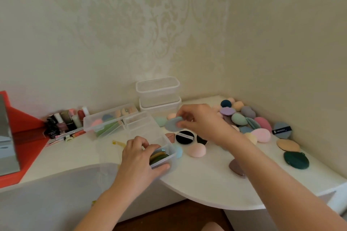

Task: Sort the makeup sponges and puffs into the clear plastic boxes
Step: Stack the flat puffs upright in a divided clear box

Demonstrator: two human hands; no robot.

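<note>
**One soft puff pinched, one box steadied**

I read the blue-grey puff (172,124) as almost weightless, soft and flat. It is a disc that will bend rather than slip, and nothing about it looks fragile. The rim is the place to take it, and that is where my right hand (199,122) has it. Thumb and fingertips pinch the disc's right edge, and the other fingers are loosely curled. The puff tilts up just above the white table (197,189), between the stacked clear boxes (158,95) and the black puff (185,137). The forearm reaches in from the lower right, beside the loose sponges (244,118) heaped in the corner.

My left hand (139,157) grips the near end of the divided clear box (144,127). The thumb presses the outer wall and the fingers curl over the rim at the nearest compartment, where green and yellow puffs (159,155) seem to stand on edge. I judge the new puff should slide in edgewise, so the rim pinch suits.
</note>
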